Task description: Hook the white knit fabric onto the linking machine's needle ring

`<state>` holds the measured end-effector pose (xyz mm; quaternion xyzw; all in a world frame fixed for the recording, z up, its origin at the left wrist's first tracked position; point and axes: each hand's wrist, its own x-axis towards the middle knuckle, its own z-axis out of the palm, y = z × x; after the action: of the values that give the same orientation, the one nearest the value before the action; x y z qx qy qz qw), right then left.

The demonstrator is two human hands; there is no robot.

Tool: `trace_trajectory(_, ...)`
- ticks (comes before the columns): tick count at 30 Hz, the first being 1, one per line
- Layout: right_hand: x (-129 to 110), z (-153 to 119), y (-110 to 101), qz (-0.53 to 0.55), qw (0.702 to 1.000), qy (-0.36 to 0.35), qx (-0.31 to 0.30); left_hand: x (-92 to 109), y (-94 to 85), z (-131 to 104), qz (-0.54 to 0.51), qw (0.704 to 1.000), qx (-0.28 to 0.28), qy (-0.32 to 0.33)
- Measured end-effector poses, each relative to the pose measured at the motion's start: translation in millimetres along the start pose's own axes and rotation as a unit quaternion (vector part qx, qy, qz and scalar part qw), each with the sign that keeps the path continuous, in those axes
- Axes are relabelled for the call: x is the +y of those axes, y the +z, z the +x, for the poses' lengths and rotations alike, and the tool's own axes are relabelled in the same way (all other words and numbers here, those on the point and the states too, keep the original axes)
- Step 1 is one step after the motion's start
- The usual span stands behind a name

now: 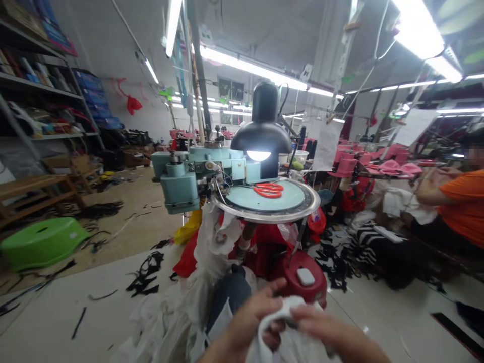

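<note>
A white knit garment is bunched up low in front of me, with a rounded, band-like edge facing up. My left hand grips that edge from the left, some of its fingers showing through the opening. On the other side my right hand has its fingers closed over the fabric; motion blurs them somewhat. Beyond both hands stands a pale teal linking machine with a round plate. Red-handled scissors lie on the plate under a lit black lamp.
More white fabric hangs and piles at lower left. A dark red round stool is below the plate. Left are a green plastic stool and wooden bench. Black scraps litter the floor. A person in orange sits at right.
</note>
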<state>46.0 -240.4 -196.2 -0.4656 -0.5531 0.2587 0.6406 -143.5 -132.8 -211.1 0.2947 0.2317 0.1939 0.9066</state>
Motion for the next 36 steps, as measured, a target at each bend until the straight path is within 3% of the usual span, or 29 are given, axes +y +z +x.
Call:
trace_trajectory(3,28,6,-13,0.085,0.985,0.112,0.102,42,19.0,-13,0.003,0.997,0.0,0.074)
trace_trajectory(6,51,4,14,0.279,0.929,0.239,0.044,55,30.0,-10,0.024,0.995,-0.053,0.086)
trace_trajectory(7,53,5,28,0.328,0.913,0.243,0.021,53,30.6,-8,0.024,0.994,-0.069,0.085)
trace_trajectory(9,47,11,49,0.346,0.918,0.191,0.045,47,27.1,-3,0.03,0.993,-0.079,0.085)
trace_trajectory(12,17,33,48,0.297,0.942,0.123,0.094,41,16.5,0,0.09,0.991,-0.045,0.087)
trace_trajectory(14,-5,47,34,0.2,0.97,0.121,0.065,43,12.3,-2,0.132,0.986,-0.035,0.092)
trace_trajectory(16,-18,56,25,0.16,0.979,0.124,0.014,47,12.7,-6,0.157,0.98,-0.034,0.122)
trace_trajectory(19,-21,55,36,0.225,0.963,0.137,-0.049,54,17.9,-12,0.18,0.966,-0.001,0.187)
trace_trajectory(21,-20,50,52,0.173,0.978,0.116,-0.018,58,20.2,-15,0.21,0.954,0.024,0.214)
trace_trajectory(23,-22,49,66,0.043,0.997,0.053,0.029,63,20.4,-17,0.281,0.925,0.032,0.252)
trace_trajectory(26,-31,59,73,-0.113,0.993,-0.012,-0.022,75,19.8,-18,0.389,0.867,0.067,0.303)
trace_trajectory(28,-37,70,73,-0.151,0.987,0.019,-0.048,85,20.6,-19,0.442,0.828,0.104,0.329)
trace_trajectory(31,-41,87,75,-0.141,0.987,0.072,-0.024,103,23.9,-21,0.508,0.765,0.125,0.376)
trace_trajectory(33,-41,97,80,-0.125,0.99,0.069,-0.011,115,25.7,-22,0.505,0.765,0.13,0.378)
trace_trajectory(36,-42,109,89,-0.102,0.993,0.06,0.017,131,25.0,-22,0.454,0.809,0.132,0.35)
